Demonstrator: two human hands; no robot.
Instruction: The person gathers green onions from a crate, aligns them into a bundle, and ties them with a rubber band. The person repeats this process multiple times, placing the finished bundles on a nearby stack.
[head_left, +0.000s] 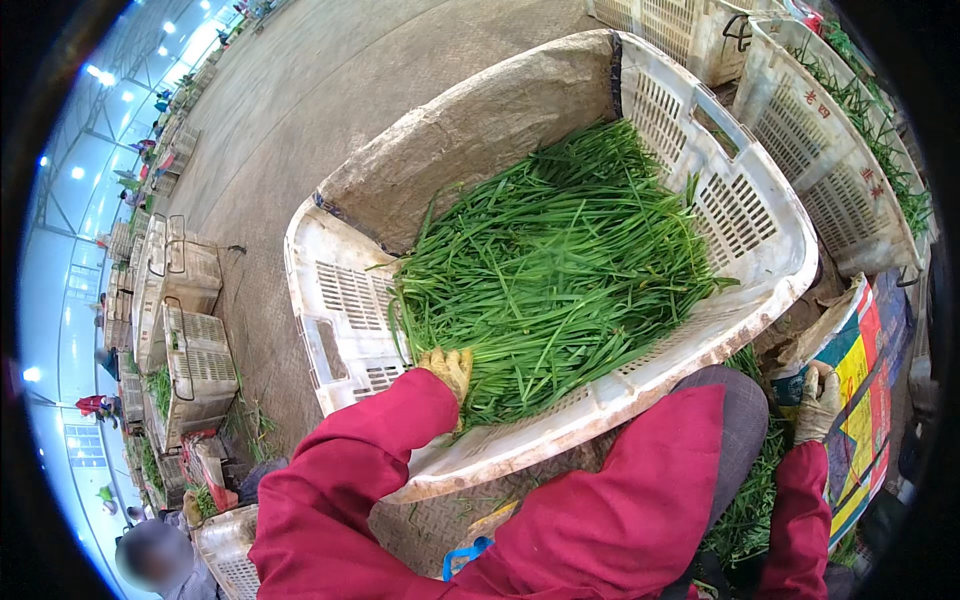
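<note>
A large white plastic basket (555, 412) with slotted sides stands before me, its far wall lined with brown sheeting. Long, narrow green leaves (540, 277), like chives, lie piled inside. My left hand (448, 375), in a yellowish glove, is at the near left corner of the pile, its fingers closed around leaf ends; the fingertips are partly hidden. Off to the right, my right hand (817, 405), in a pale glove, rests with curled fingers against a colourful printed sack (859, 375). Whether it grips the sack is unclear. More greens (750, 487) lie between my knee and the right sleeve.
White baskets of greens (832, 142) stand close at the upper right. Stacked baskets (199, 360) line the left side, with scattered leaves on the floor (285, 150). A person (161, 559) is at the lower left. A blue strap (465, 556) shows below the basket.
</note>
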